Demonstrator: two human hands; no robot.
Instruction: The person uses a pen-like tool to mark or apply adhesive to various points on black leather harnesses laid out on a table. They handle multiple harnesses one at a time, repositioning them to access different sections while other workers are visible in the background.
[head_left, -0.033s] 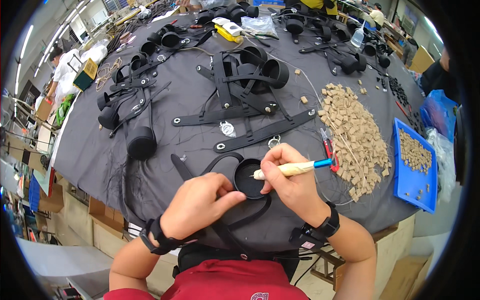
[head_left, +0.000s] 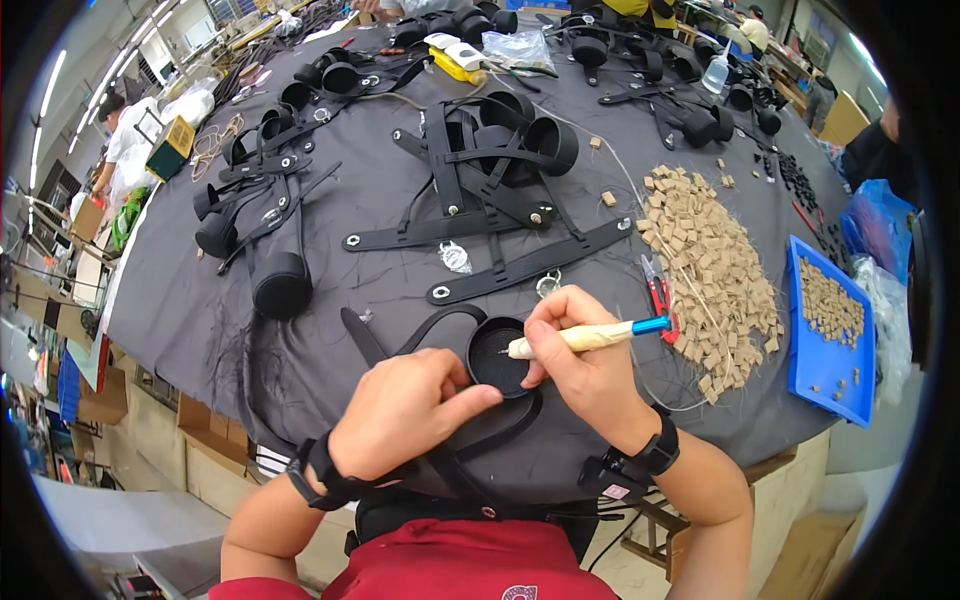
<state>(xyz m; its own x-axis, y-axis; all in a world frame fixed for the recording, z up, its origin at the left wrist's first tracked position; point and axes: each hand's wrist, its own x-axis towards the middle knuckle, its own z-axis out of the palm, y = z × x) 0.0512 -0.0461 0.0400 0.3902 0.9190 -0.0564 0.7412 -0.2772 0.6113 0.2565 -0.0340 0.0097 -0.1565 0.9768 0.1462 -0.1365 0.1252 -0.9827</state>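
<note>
A round black cup with straps attached lies near the table's front edge, its mouth facing up. My left hand grips its left rim, the thumb along the near side and the fingertips partly hidden. In a pinch, my right hand holds a pen-like tool with a cream wrapped body and a blue end. The tool slants down leftward and its thin tip points into the cup; whether the tip touches the bottom cannot be made out. Black straps run out from the cup beneath my hands.
To the right lie red-handled snips beside a heap of small tan pieces. A blue tray holds more of them. Beyond my hands are black strap-and-cup assemblies. A clear squeeze bottle stands far right; other people work farther off.
My left thumb has slid slightly right along the cup's near rim. The tool in my right hand has shifted very slightly; the cup stays in place.
</note>
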